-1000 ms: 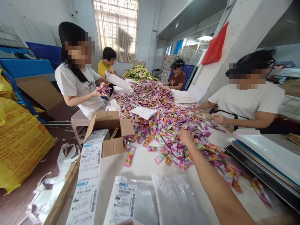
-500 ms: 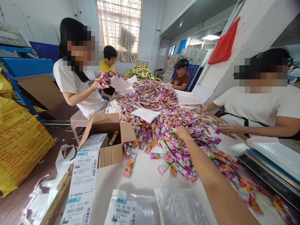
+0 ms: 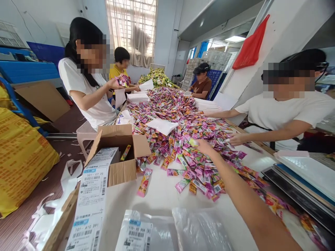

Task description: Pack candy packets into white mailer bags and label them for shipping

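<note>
Bags sit nearest on my feed: the labelled bag [image 3: 146, 232] and the plain bag [image 3: 200, 230], side by side toward the near edge of the worktop [image 3: 163, 191], both cut off below. Left of them, labels [image 3: 90, 202] run along the left edge to the carton [image 3: 121, 173]. Between bags and carton one loose packet [image 3: 144, 183] lies alone, its long axis pointing mostly away from me.

My right arm [image 3: 246, 188] reaches in from the near right corner, forearm slanting forward and left. The right hand [image 3: 206, 148] is over the pile [image 3: 188, 129], fingers pinched around a yellow-green packet [image 3: 193, 142] that shows at their left; blur hides its long axis, and I can't tell whether it touches the pile. From the fingers, the bags lie nearer and to the left. My left hand is out of view, so I can't tell its state. At the right edge, a co-worker's hand [image 3: 237, 139] is apart from mine.
</note>
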The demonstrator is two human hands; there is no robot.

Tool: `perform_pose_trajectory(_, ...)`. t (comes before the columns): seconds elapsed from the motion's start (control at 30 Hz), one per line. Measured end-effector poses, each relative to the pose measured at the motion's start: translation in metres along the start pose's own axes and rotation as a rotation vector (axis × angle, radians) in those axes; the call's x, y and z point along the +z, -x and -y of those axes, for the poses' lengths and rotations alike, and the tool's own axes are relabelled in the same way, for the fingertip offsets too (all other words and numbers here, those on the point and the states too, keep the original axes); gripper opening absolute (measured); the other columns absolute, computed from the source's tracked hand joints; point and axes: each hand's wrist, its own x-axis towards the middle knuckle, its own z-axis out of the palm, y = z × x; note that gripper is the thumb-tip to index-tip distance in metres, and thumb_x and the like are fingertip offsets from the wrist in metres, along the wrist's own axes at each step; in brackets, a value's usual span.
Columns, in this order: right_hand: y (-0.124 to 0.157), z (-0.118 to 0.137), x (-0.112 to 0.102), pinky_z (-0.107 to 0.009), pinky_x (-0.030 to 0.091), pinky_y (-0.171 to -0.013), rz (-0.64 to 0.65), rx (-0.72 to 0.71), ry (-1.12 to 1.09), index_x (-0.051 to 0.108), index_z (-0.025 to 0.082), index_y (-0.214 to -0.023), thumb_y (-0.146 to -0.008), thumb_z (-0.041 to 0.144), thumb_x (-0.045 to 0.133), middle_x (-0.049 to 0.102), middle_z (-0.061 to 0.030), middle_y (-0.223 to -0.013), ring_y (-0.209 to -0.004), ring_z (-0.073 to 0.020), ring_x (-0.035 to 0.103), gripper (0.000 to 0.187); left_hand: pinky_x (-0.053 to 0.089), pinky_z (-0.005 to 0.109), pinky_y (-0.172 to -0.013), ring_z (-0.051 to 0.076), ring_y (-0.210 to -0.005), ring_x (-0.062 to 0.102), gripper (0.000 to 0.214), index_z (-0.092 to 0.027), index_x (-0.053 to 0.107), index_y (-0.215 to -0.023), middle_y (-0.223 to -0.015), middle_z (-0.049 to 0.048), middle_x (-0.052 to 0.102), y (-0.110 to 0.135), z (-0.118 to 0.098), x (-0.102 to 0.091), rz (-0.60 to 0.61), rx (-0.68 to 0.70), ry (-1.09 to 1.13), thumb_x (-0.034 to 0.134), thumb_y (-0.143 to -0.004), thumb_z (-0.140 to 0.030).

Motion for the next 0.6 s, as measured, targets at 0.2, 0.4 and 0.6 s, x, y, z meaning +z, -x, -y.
perform_pose_trajectory(0.2,0.016,0.027,0.011,-0.033,0.043,-0.083,0.081,-0.083,-0.059,0.067,0.012,-0.105,-0.074,0.022,0.065,0.070,-0.0134,-0.093,-0.087,-0.0252,0.064,0.033,0.039,0.047,-0.096,0.032,-0.131,0.019,0.051,-0.046,0.049,-0.130,-0.133,-0.0192,0.055,0.004,-0.008,-0.005,0.017,-0.013,0.001,0.055,-0.081,-0.033)
perform_pose_trajectory(0.4,0.046,0.023,-0.011,-0.026,0.045,-0.079,-0.093,-0.043,-0.151,0.053,0.016,-0.127,-0.092,0.034,0.038,0.060,-0.0117,-0.121,-0.104,-0.0235,0.058,0.042,0.034,0.046,-0.100,0.030,-0.134,0.009,0.061,-0.046,0.036,-0.138,-0.138,-0.0192,0.049,0.028,-0.014,-0.001,0.087,-0.074,0.016,0.053,-0.082,-0.031)
perform_pose_trajectory(0.6,0.069,0.000,-0.004,-0.037,0.046,-0.073,-0.087,0.273,-0.099,0.063,0.007,-0.109,-0.085,0.039,0.050,0.066,-0.0233,-0.098,-0.092,-0.0334,0.063,0.042,0.046,0.046,-0.090,0.033,-0.123,0.043,0.038,-0.043,0.065,-0.113,-0.111,-0.0151,0.070,0.125,-0.027,0.017,0.301,-0.138,0.036,0.063,-0.076,-0.033)
